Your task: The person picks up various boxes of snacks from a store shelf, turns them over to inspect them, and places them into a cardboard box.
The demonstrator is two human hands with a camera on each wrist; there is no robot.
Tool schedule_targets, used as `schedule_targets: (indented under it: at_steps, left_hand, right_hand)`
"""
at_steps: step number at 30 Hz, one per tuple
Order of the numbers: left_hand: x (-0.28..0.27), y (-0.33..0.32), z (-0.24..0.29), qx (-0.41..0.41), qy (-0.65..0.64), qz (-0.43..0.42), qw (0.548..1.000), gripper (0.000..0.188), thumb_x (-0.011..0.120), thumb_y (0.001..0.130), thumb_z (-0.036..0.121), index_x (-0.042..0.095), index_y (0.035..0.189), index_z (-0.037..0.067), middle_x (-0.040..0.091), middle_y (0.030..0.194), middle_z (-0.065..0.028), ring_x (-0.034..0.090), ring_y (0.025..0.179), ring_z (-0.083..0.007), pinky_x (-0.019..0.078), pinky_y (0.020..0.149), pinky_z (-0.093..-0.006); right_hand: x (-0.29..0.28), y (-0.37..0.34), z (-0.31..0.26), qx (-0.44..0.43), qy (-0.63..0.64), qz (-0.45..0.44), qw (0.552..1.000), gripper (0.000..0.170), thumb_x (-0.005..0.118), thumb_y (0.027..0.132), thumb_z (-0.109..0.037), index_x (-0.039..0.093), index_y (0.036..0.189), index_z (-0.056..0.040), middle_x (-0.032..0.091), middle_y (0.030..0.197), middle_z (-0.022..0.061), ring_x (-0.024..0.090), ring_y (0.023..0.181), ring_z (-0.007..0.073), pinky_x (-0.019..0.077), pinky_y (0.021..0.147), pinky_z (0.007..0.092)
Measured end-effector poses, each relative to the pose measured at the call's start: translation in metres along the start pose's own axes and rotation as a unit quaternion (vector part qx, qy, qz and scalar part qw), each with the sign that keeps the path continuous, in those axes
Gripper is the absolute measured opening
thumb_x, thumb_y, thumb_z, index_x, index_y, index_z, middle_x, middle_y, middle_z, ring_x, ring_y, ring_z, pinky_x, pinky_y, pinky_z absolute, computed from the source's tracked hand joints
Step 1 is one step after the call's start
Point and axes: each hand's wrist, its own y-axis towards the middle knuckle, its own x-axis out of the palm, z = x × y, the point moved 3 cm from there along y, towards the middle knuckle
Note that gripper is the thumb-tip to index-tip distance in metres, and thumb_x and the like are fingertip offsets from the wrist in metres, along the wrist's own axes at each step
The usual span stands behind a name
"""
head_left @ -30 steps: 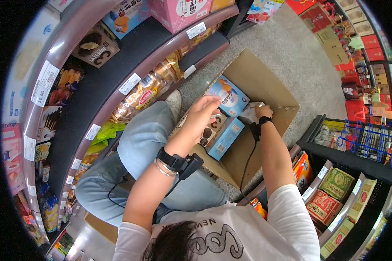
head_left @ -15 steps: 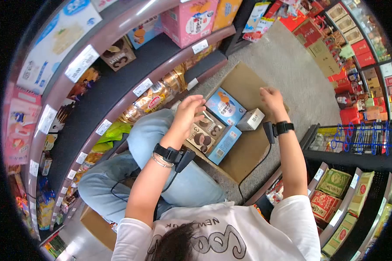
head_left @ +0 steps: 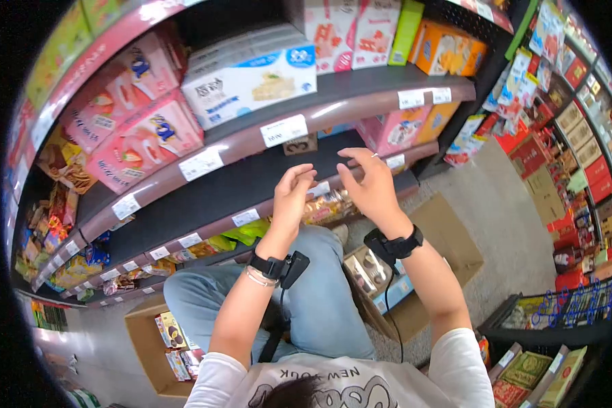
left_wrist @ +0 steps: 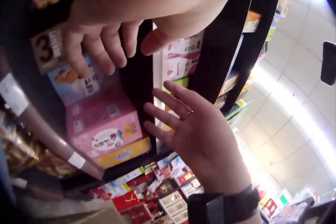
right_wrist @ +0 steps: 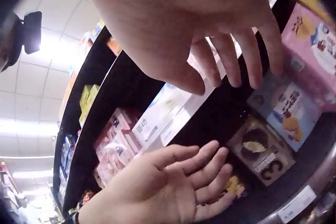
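L hand (head_left: 294,202), R hand (head_left: 375,192) — now off carton (head_left: 449,234), nr shelf (head_left: 241,175).

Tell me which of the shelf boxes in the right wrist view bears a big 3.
The brown box, beside the blue box. Its big 3 sets it apart: the blue box and pink box show none.

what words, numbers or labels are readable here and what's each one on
"3": on the brown box on the shelf.
"NEW": upside down on the white shirt; the word beside it is unclear, and the large lettering is partly hidden.
Too blurred or small to read for sure: the shelf price tags, and the lettering on the white-and-blue box and strawberry boxes.
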Motion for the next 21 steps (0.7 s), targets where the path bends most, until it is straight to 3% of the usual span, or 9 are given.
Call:
schedule_targets:
  at_steps: [5, 8, 12, 13, 17, 21]
  left_hand:
    - [-0.035, 0.002, 0.071, 0.127, -0.013, 0.079, 0.989, 0.032, 0.052, 0.091, 0.016, 0.053, 0.122, 0.007, 0.055, 0.120, -0.0061, 0.055, 0.101, -0.0167, 0.0466, 0.087, -0.0327]
    - [-0.051, 0.006, 0.112, 0.201, 0.007, 0.117, 0.973, 0.043, 0.053, 0.090, 0.011, 0.047, 0.132, 0.006, 0.051, 0.126, -0.0066, 0.055, 0.103, -0.0169, 0.0475, 0.086, -0.0305]
    - [-0.061, 0.019, 0.142, 0.249, 0.143, 0.157, 0.945, 0.060, 0.057, 0.088, 0.015, 0.032, 0.142, 0.006, 0.059, 0.109, -0.0101, 0.056, 0.093, -0.0154, 0.0466, 0.080, -0.0291]
    - [-0.064, 0.025, 0.143, 0.263, 0.182, 0.160, 0.934, 0.064, 0.058, 0.087, 0.016, 0.029, 0.143, 0.006, 0.061, 0.104, -0.0104, 0.056, 0.091, -0.0151, 0.0463, 0.078, -0.0287]
    - [-0.070, 0.036, 0.143, 0.266, 0.229, 0.159, 0.923, 0.073, 0.061, 0.086, 0.021, 0.023, 0.146, 0.008, 0.063, 0.096, -0.0099, 0.057, 0.088, -0.0152, 0.0453, 0.076, -0.0286]
    - [-0.068, 0.029, 0.139, 0.225, 0.190, 0.143, 0.945, 0.072, 0.061, 0.086, 0.023, 0.023, 0.146, 0.009, 0.059, 0.110, -0.0127, 0.057, 0.099, -0.0182, 0.0462, 0.080, -0.0304]
  right_hand:
    - [0.026, 0.058, -0.032, -0.104, -0.019, 0.075, 0.992, 0.037, 0.063, 0.078, -0.008, 0.054, 0.113, 0.0002, 0.057, 0.111, 0.0202, 0.054, 0.103, 0.0360, 0.0437, 0.089, 0.0406]
    - [0.032, 0.095, -0.036, -0.108, 0.007, 0.107, 0.988, 0.043, 0.063, 0.076, -0.006, 0.051, 0.116, 0.0010, 0.052, 0.117, 0.0243, 0.049, 0.111, 0.0395, 0.0390, 0.096, 0.0430]
    - [0.037, 0.134, -0.027, -0.145, -0.092, 0.125, 0.977, 0.060, 0.065, 0.074, -0.012, 0.044, 0.129, 0.0000, 0.046, 0.126, 0.0289, 0.045, 0.117, 0.0434, 0.0369, 0.100, 0.0445]
    - [0.039, 0.144, -0.023, -0.131, -0.082, 0.107, 0.982, 0.064, 0.065, 0.074, -0.015, 0.042, 0.133, -0.0050, 0.042, 0.131, 0.0296, 0.044, 0.119, 0.0451, 0.0374, 0.100, 0.0461]
    - [0.045, 0.161, -0.022, -0.109, -0.171, 0.074, 0.976, 0.063, 0.067, 0.073, -0.016, 0.045, 0.132, -0.0116, 0.040, 0.133, 0.0288, 0.044, 0.118, 0.0461, 0.0394, 0.097, 0.0476]
    - [0.040, 0.164, -0.021, -0.146, -0.188, 0.054, 0.970, 0.058, 0.068, 0.073, -0.017, 0.047, 0.127, -0.0116, 0.041, 0.131, 0.0276, 0.044, 0.118, 0.0455, 0.0416, 0.095, 0.0486]
